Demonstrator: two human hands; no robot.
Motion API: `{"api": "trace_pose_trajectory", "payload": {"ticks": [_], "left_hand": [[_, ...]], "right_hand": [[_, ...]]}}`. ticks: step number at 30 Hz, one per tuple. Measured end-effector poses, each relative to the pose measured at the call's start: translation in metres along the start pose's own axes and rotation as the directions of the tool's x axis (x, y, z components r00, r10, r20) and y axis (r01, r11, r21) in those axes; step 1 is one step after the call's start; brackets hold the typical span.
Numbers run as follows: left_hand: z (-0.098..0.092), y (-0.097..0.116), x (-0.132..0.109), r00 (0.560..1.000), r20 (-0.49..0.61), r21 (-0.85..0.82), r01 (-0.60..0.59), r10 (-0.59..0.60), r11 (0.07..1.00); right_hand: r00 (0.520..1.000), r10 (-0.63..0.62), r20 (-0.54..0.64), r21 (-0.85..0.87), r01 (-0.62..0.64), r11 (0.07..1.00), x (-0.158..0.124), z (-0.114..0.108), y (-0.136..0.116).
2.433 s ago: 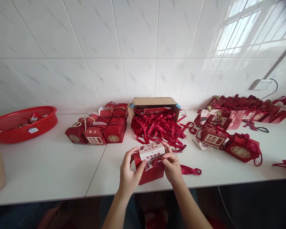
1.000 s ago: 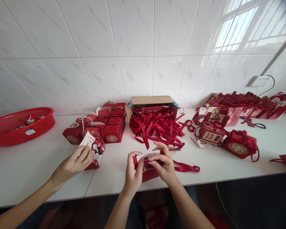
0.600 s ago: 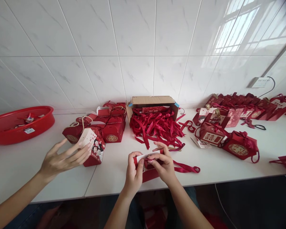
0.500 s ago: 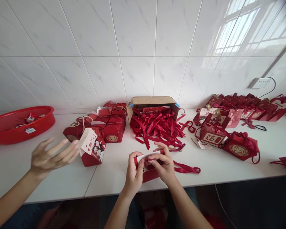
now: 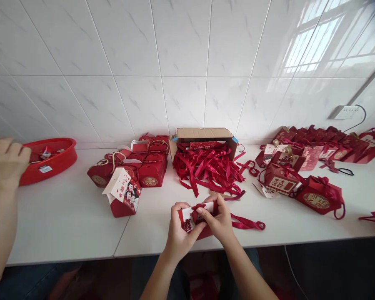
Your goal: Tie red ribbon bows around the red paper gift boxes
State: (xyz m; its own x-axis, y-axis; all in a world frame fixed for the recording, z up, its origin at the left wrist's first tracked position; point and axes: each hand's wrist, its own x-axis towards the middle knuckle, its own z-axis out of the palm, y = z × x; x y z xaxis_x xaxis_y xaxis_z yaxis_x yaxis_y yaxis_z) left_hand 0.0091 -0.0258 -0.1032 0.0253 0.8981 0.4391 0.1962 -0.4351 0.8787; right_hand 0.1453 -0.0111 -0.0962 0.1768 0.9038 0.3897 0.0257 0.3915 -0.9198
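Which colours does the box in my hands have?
The box is red and white, shown in the head view.

A glossy white, grey-veined tile wall (image 5: pixel 128 41) — bright barred-window reflection (image 5: pixel 315 46) at upper right — stands behind a smooth white counter (image 5: pixel 65 225).

I'm in what looks like a packing workroom: a long white tabletop (image 5: pixel 71 233) stands against a glossy tiled wall (image 5: pixel 184 41), a cardboard carton (image 5: pixel 203 133) of red ribbons (image 5: pixel 208 168) sits at the back edge, red gift boxes (image 5: pixel 320 136) line that edge farther right, and a co-worker's arm (image 5: pixel 1 225) crosses the front edge at left.
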Motion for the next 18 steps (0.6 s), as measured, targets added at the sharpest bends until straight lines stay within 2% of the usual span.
{"api": "trace_pose_trajectory", "payload": {"ticks": [4, 7, 9, 11, 13, 15, 18], "left_hand": [[-0.009, 0.004, -0.001, 0.999, 0.026, 0.128, -0.024, 0.021, 0.992], [-0.027, 0.011, -0.001, 0.991, 0.039, 0.266, -0.133, 0.127, 0.955], [-0.04, 0.018, -0.002, 0.987, 0.019, 0.327, -0.157, 0.16, 0.932], [-0.051, 0.028, -0.003, 0.994, 0.032, 0.368, -0.107, 0.103, 0.923], [-0.06, 0.038, -0.004, 0.996, 0.082, 0.396, 0.005, -0.041, 0.918], [-0.066, 0.047, -0.006, 0.972, 0.151, 0.366, 0.113, -0.179, 0.924], [-0.073, 0.055, -0.008, 0.947, 0.229, 0.254, 0.165, -0.225, 0.953]], "right_hand": [[0.995, -0.1, -0.022, -0.038, 0.099, 0.994, -0.004, 0.0, -0.005], [0.989, -0.149, -0.026, -0.045, 0.147, 0.988, -0.006, -0.001, -0.008], [0.985, -0.168, -0.034, -0.047, 0.167, 0.985, -0.008, -0.002, -0.008], [0.982, -0.187, -0.04, -0.051, 0.184, 0.982, -0.01, -0.003, -0.009], [0.976, -0.213, -0.047, -0.053, 0.211, 0.976, -0.012, -0.004, -0.01], [0.967, -0.248, -0.056, -0.045, 0.246, 0.968, -0.014, -0.004, -0.013], [0.954, -0.294, -0.051, -0.021, 0.293, 0.956, -0.016, -0.006, -0.017]]}}
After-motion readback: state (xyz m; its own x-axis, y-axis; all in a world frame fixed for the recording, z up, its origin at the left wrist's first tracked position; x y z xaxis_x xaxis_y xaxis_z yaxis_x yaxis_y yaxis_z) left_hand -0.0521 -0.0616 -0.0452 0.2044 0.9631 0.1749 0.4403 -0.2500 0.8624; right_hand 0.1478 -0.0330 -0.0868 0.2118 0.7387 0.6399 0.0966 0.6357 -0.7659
